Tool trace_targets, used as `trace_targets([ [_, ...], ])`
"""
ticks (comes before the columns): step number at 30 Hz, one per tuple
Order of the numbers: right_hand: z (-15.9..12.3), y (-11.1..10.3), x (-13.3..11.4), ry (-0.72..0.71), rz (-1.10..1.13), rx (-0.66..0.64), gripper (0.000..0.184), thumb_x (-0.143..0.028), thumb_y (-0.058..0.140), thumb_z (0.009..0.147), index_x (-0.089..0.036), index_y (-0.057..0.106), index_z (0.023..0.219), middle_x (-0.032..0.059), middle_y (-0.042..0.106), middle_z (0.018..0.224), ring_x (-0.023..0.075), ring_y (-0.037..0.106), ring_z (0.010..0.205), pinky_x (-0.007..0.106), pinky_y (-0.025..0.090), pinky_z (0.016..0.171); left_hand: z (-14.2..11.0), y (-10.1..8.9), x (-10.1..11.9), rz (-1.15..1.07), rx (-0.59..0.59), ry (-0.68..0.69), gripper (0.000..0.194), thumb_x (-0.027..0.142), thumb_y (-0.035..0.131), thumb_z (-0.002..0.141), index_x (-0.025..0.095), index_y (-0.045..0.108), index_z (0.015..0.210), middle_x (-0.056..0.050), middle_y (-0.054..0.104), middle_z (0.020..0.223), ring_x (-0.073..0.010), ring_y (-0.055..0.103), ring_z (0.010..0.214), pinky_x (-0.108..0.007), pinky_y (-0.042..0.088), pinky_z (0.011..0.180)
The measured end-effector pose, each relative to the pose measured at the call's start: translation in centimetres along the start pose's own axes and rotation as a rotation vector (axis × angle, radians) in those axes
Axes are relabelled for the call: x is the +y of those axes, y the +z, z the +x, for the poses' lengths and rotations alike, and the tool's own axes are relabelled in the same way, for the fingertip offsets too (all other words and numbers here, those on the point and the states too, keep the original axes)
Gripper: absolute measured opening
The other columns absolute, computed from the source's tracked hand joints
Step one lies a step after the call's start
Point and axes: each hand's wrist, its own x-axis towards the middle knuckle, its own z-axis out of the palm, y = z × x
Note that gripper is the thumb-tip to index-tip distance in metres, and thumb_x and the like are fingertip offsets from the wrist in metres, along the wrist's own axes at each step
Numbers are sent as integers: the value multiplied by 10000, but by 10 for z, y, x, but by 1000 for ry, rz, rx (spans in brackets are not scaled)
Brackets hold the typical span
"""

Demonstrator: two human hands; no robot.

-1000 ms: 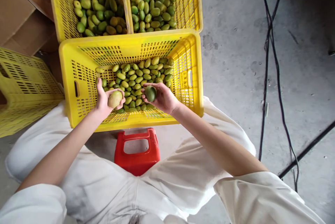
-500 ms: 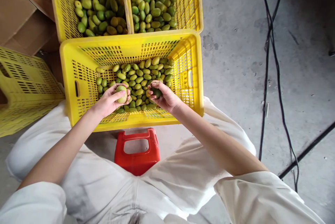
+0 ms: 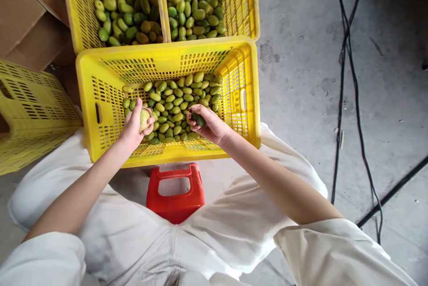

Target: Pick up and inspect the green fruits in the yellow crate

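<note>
My left hand [image 3: 136, 123] is closed round a pale yellow-green fruit [image 3: 144, 120], its thumb pointing up and away from it. In my right hand [image 3: 207, 122] sits a dark green oval fruit [image 3: 198, 120], the fingers curled about it. Both hands are over the front yellow crate [image 3: 167, 61], above a loose layer of small oval green fruits [image 3: 177, 103] that look like little mangoes. Part of each held fruit is hidden by the fingers.
Behind stands a divided yellow crate [image 3: 240, 5] with more green fruit in both halves. Another yellow crate [image 3: 30, 112] and cardboard boxes [image 3: 20, 18] are at the left. A red plastic stool [image 3: 175, 206] shows between my legs. Black cables [image 3: 344, 72] lie on the concrete floor at the right.
My left hand has moved a little to the left with the pale fruit and turned, its thumb now raised off the fruit. My right hand has barely shifted and still holds the dark green fruit.
</note>
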Motion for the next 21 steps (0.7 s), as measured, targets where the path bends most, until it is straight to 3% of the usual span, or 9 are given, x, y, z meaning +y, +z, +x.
trace_targets([
  [3,-2,0,-2,31,-10,-28,393,-480,842,740,-214,561,808,-31,565,683,81,447,526,202,327,423,1,-6,0,-16,-2,-30,597,818,581,806,225,553,748,25,380,473,-92,343,378,-228,171,348],
  [7,-3,-3,-6,5,24,-33,385,-600,671,850,-224,590,829,1,603,691,132,508,551,250,416,451,-3,-8,-1,-15,-53,-54,629,817,558,822,191,584,764,0,374,469,-128,404,430,-260,208,370],
  [12,3,-4,-4,-9,62,-19,220,-399,689,849,-223,619,959,25,685,837,207,664,784,355,589,675,-15,10,10,-132,-96,-39,538,695,563,882,171,628,778,-51,560,636,-142,513,558,-242,379,445],
  [15,3,-2,2,-16,45,12,280,-314,807,772,-241,574,909,2,654,815,201,675,822,354,609,741,-22,19,15,-143,-148,-65,351,515,651,888,167,682,909,-70,647,830,-153,605,674,-253,484,549],
  [18,0,0,3,-27,38,72,404,-214,886,663,-242,526,842,-17,634,808,163,661,774,292,596,697,-25,19,12,-127,-163,-2,304,453,763,836,198,662,966,-56,655,912,-156,640,749,-237,494,568],
  [21,-5,3,1,-54,18,62,457,-206,915,605,-231,530,850,-24,650,818,116,600,663,222,498,538,-26,15,10,-150,-149,28,343,464,812,796,214,604,908,-28,620,854,-127,600,687,-204,429,489],
])
